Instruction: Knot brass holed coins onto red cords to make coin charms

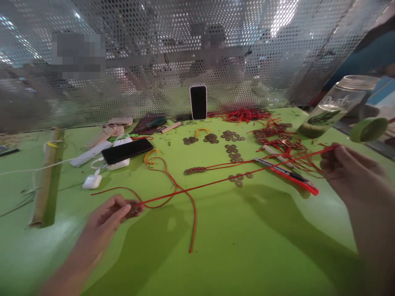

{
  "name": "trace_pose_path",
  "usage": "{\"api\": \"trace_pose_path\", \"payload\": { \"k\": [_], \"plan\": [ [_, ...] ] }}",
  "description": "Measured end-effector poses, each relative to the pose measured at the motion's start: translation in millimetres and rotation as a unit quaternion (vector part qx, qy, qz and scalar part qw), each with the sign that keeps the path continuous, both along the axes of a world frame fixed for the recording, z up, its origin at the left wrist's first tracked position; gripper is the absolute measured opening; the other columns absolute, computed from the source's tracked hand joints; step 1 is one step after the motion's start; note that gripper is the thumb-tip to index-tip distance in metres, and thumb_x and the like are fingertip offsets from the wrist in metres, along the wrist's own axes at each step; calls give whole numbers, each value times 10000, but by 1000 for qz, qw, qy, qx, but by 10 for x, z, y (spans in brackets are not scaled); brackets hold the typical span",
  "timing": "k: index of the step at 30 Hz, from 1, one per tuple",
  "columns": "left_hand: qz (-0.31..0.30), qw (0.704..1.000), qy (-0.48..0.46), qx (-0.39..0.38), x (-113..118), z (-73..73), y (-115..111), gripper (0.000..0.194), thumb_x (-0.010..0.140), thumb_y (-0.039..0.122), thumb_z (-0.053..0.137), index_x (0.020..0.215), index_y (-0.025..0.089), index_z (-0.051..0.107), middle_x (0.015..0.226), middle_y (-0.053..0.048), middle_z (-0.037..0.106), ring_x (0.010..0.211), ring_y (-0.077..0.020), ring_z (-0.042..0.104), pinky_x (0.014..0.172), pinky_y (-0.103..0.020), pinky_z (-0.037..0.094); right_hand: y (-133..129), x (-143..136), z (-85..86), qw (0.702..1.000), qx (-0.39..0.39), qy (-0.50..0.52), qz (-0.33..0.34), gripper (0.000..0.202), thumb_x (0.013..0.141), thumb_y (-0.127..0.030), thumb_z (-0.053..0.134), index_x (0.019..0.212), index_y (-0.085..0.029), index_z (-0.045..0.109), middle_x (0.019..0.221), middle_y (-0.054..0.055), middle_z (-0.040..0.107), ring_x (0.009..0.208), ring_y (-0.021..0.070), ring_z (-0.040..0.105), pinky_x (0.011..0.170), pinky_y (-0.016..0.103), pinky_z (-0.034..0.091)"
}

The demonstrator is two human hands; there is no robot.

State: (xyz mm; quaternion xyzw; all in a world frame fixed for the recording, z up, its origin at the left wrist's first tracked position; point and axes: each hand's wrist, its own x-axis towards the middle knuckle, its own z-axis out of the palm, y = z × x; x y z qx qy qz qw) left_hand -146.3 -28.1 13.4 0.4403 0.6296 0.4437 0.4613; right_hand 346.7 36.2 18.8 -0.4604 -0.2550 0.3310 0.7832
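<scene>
A red cord (216, 182) runs taut and slanting above the green table (234, 255). Its lower left end is pinched in my left hand (108, 216), where a small coin-like piece shows at the fingertips. At the right, my right hand (342, 170) is closed on the other end. Another red cord (195, 222) lies loosely curved on the table near my left hand. Beyond the taut cord lies a short row of coins (195, 170) threaded with red cord. Loose round coins (238, 179) lie in small groups near the middle.
A red utility knife (293, 176) lies beside tangled red cords (277, 137). A glass jar (333, 109) stands at the right. Left are a black phone (127, 151), white earphone case (91, 181) and bamboo piece (46, 185). Another phone (198, 102) leans against the perforated metal screen (138, 90).
</scene>
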Motion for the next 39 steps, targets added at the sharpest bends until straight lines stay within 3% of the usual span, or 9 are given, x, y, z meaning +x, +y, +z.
{"api": "trace_pose_path", "payload": {
  "k": [3, 8, 13, 17, 22, 25, 29, 34, 39],
  "plan": [
    [55, 998, -4, -5, -130, -24, -27, 305, 600, 405, 796, 664, 206, 574, 809, 17, 708, 819, -171, 646, 786, -242, 526, 11, 13, -105, 998, -59, -19, 33, 455, 338, -261, 921, 716, -113, 715, 710, 32, 678, 612, 106, 649, 605, 155, 575],
    [110, 993, 46, -12, -243, -47, -71, 321, 539, 422, 807, 600, 224, 562, 756, 48, 715, 770, -187, 647, 771, -298, 522, 20, 20, -186, 987, -127, -64, 74, 469, 361, -337, 912, 737, -124, 730, 680, 54, 690, 582, 122, 656, 591, 152, 564],
    [82, 982, 169, 4, -266, -65, -115, 274, 623, 481, 741, 604, 267, 573, 732, 52, 702, 730, -202, 632, 757, -359, 524, -9, 147, -253, 974, -171, -135, 66, 398, 439, -342, 883, 737, -117, 745, 665, 82, 699, 539, 142, 654, 517, 150, 543],
    [18, 966, 256, 19, -323, -120, -147, 244, 648, 478, 710, 635, 287, 558, 725, 44, 703, 723, -232, 659, 704, -361, 524, -59, 260, -328, 945, -204, -229, 112, 232, 536, -248, 851, 714, -134, 754, 710, 81, 720, 575, 136, 660, 553, 142, 546],
    [-66, 891, 439, 94, -341, -50, 15, 227, 681, 402, 681, 900, 371, 627, 902, 45, 697, 772, -243, 642, 703, -358, 513, -62, 295, -417, 883, -236, -366, 174, 161, 557, -181, 829, 701, -158, 762, 693, 48, 720, 546, 110, 626, 506, 121, 501],
    [-78, 875, 448, 169, -78, 147, 470, 298, 696, 364, 674, 980, 285, 630, 1097, -25, 654, 925, -258, 614, 832, -390, 491, -49, 275, -476, 864, -218, -407, 201, 226, 581, -316, 822, 735, -162, 761, 692, 52, 713, 545, 132, 621, 476, 159, 490],
    [-55, 901, 369, 224, 655, 325, 1599, 496, 727, 297, 701, 1168, 162, 519, 1202, -92, 592, 1067, -214, 574, 903, -319, 475, -86, 169, -481, 838, -183, -467, 215, 285, 664, -445, 754, 784, -187, 745, 673, 49, 694, 529, 160, 605, 446, 209, 475],
    [78, 903, 354, 228, 1613, 258, 3045, 618, 695, 242, 760, 1200, 33, 471, 1248, -220, 514, 1224, -310, 466, 1055, -397, 353, -183, -89, -321, 800, -166, -535, 214, 232, 771, -464, 644, 816, -250, 720, 720, 23, 701, 617, 204, 646, 549, 262, 529],
    [184, 904, 317, 221, 2138, 95, 3778, 524, 828, 334, 644, 1269, 114, 467, 1337, -166, 460, 1240, -327, 438, 1021, -540, 350, -179, -185, -244, 767, -155, -590, 198, 292, 835, -479, 557, 792, -236, 712, 709, 21, 697, 586, 168, 638, 518, 227, 516]
  ]
}}
